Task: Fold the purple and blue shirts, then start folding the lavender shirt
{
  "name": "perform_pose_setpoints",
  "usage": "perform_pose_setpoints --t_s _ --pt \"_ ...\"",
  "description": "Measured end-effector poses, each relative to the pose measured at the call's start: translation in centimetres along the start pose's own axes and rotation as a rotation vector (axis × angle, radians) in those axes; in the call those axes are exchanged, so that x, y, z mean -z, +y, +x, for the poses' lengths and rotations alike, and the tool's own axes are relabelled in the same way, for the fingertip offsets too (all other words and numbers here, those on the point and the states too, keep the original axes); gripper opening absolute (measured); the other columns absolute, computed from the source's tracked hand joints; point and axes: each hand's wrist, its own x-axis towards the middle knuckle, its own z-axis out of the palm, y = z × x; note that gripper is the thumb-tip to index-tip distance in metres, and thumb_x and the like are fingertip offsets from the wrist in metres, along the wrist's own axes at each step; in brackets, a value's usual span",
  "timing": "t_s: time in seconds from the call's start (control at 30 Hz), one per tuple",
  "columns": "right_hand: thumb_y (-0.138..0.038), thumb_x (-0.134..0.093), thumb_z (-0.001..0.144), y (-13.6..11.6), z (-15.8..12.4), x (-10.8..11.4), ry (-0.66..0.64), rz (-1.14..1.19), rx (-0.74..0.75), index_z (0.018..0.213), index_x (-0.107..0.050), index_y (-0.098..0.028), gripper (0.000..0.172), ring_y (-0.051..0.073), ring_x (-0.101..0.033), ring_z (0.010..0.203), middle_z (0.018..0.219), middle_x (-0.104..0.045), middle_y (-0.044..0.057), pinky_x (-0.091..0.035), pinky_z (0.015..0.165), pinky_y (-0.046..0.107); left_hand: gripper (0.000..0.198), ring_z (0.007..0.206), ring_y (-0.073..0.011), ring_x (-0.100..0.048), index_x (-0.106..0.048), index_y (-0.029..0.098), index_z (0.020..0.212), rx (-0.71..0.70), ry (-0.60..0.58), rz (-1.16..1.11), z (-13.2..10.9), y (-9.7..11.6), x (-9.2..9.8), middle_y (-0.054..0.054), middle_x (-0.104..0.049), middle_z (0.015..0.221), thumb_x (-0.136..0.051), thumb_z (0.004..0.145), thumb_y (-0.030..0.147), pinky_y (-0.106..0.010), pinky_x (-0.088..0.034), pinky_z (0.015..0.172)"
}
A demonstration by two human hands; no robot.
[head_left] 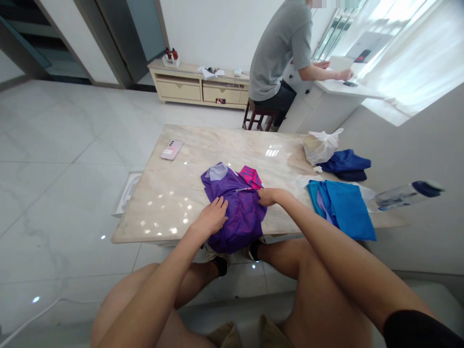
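Observation:
A purple sports jersey point(237, 212) lies bunched on the marble table point(159, 208), with a thin silver zip or strip point(244, 189) across its upper part. My left hand point(212, 217) rests flat on the jersey's left side, fingers apart. My right hand point(270, 195) grips a fold of the purple fabric at the right end of the silver strip. A pink patterned piece of cloth point(251, 176) sticks out from under the far edge of the jersey. Whether it belongs to the jersey is hidden.
A folded blue garment point(342, 210), a navy garment point(344, 164), a white plastic bag point(321, 147) and a lying bottle point(408, 195) occupy the table's right end. A phone point(171, 150) lies at the far left. A seated person point(279, 53) works at a white counter beyond.

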Motion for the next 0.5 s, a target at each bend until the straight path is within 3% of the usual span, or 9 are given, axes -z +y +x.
perform_pose_setpoints --t_s 0.13,0.23,0.3,0.37,0.5 --pt "-0.018 -0.085 0.081 0.5 -1.1 0.0 -0.32 0.043 -0.131 0.095 -0.085 -0.012 0.015 0.034 -0.083 0.083 0.078 -0.082 0.015 -0.069 0.086 0.047 0.068 0.168 -0.0379 -0.041 -0.044 0.005 0.172 0.053 0.017 0.011 -0.1 0.0 -0.2 -0.029 -0.043 0.177 -0.057 0.108 0.026 -0.048 -0.045 0.129" --pt "-0.033 -0.081 0.09 0.4 -2.0 0.0 -0.565 0.162 -0.206 0.091 -0.085 -0.014 0.02 0.029 -0.081 0.075 0.069 -0.079 0.01 -0.068 0.079 0.042 0.065 0.165 -0.0377 -0.046 -0.047 0.006 0.169 0.085 0.006 0.003 -0.6 0.6 1.0 -0.029 -0.049 0.173 -0.058 0.108 0.024 -0.046 -0.048 0.125" --pt "-0.034 -0.079 0.092 0.4 -2.2 0.3 -0.49 0.15 -0.163 0.089 -0.085 -0.014 0.021 0.028 -0.082 0.077 0.074 -0.081 0.011 -0.067 0.08 0.039 0.058 0.158 -0.0388 -0.055 -0.055 0.006 0.163 0.095 -0.032 -0.002 -1.1 1.1 2.2 -0.03 -0.058 0.166 -0.059 0.107 0.023 -0.046 -0.051 0.121" --pt "-0.03 -0.079 0.092 0.6 -2.1 0.7 -0.291 0.083 -0.086 0.091 -0.085 -0.014 0.017 0.03 -0.083 0.087 0.087 -0.085 0.014 -0.066 0.086 0.039 0.047 0.143 -0.0409 -0.069 -0.067 0.007 0.15 0.118 -0.113 0.002 -1.7 1.6 3.5 -0.03 -0.071 0.149 -0.06 0.107 0.026 -0.047 -0.057 0.112" --pt "-0.026 -0.072 0.1 0.7 -1.4 0.9 -0.076 0.055 -0.043 0.117 -0.084 -0.011 0.025 0.034 -0.08 0.116 0.123 -0.083 0.022 -0.061 0.101 0.039 0.035 0.119 -0.0424 -0.079 -0.077 0.013 0.13 0.204 -0.212 0.027 -3.1 1.7 5.3 -0.026 -0.081 0.123 -0.062 0.108 0.036 -0.047 -0.06 0.096"
